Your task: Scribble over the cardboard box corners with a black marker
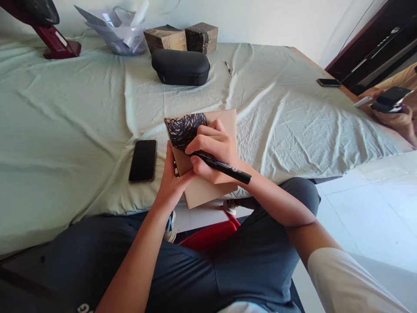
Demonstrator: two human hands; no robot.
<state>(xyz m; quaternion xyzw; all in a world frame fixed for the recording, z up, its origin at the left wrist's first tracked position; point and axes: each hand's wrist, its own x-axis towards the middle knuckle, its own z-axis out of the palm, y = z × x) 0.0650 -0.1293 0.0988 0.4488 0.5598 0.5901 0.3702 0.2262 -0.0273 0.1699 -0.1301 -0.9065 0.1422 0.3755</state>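
A brown cardboard box [224,119] rests at the front edge of the cloth-covered table, its upper left face filled with dense black scribbled strokes [185,129]. My right hand [215,150] is closed around a black marker [228,169], its tip hidden by the fingers near the lower edge of the scribbles. The heel of that hand lies over the box. My left hand [176,174] grips the box's lower left side, thumb along the near face. A flap of the box hangs toward my lap.
A black phone [142,161] lies left of the box. Behind stand a black case [180,67], two cardboard pieces [202,37], a plastic basket [119,39] and a dark red stand [60,43]. A marker cap or small pen [228,67] lies farther back. Another person's hand [395,115] is at right.
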